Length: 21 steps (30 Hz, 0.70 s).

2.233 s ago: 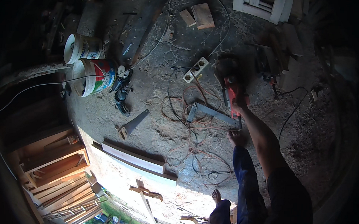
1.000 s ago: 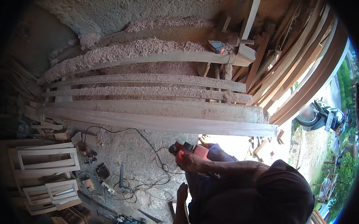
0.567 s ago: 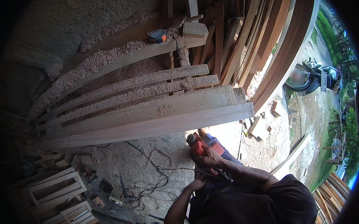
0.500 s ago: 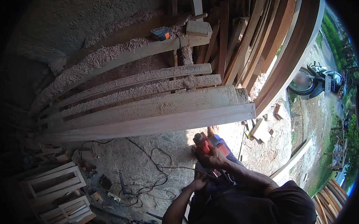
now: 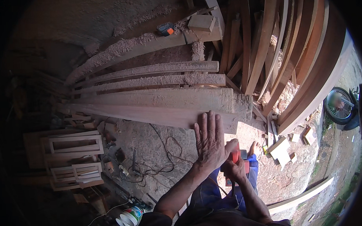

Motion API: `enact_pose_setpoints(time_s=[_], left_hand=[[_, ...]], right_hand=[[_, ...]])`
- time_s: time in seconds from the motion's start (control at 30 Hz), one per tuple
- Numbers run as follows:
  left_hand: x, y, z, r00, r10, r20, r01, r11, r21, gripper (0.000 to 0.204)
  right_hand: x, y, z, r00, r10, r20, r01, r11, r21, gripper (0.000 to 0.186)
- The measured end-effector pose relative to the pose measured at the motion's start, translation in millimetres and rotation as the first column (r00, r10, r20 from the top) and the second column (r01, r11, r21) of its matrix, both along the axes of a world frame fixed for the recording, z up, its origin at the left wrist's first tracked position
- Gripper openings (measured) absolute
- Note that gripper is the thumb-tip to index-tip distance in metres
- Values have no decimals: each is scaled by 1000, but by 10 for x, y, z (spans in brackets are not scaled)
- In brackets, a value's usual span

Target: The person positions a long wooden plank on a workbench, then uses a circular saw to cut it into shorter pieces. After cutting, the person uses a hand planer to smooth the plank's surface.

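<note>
My left hand (image 5: pixel 211 146) is stretched out flat, its fingertips over the near end of a long pale board (image 5: pixel 169 115). Whether the palm presses on the wood I cannot tell. Just right of it, my right hand (image 5: pixel 235 170) is closed round a red power tool (image 5: pixel 235 154), held low in front of my legs beside the board's end. Fingers and thumb cover much of the tool, so its exact kind is hard to make out. A wider, dusty timber (image 5: pixel 160 99) lies along the board's far side.
Shavings cover several beams (image 5: pixel 148 80) beyond the board. A tape measure (image 5: pixel 165 29) and a wood block (image 5: pixel 201 22) sit on the farthest beam. Planks (image 5: pixel 278 50) lean at the right. Cables (image 5: pixel 165 153), wooden frames (image 5: pixel 76 144) and offcuts (image 5: pixel 280 149) lie on the floor. A motorcycle wheel (image 5: pixel 339 105) stands outside.
My left hand has risen from near my lap to the board, fingers extended. The red tool has shifted right and lower in the picture, still in my right hand. The view has turned.
</note>
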State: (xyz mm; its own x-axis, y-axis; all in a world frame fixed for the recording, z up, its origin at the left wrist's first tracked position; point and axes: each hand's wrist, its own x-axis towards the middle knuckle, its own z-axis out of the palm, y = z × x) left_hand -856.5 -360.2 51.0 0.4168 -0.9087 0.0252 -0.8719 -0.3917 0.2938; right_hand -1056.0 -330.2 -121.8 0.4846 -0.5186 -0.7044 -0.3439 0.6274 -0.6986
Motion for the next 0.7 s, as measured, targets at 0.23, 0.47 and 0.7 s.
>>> enact_pose_setpoints(time_s=[0.23, 0.47, 0.7], left_hand=[[-1364, 564, -1101, 771, -337, -540, 322, 938, -126, 55], [-1573, 2300, -2336, 646, 655, -392, -4, 517, 856, 84], [-1764, 2146, -2600, 791, 596, -138, -153, 411, 899, 76]], right_hand=[[-560, -140, -893, 984, -10, 176, 91, 885, -456, 42], [-767, -78, -1666, 985, -162, -65, 168, 980, 108, 49], [-1042, -22, -2253, 972, 27, -233, -11, 997, 71, 72]])
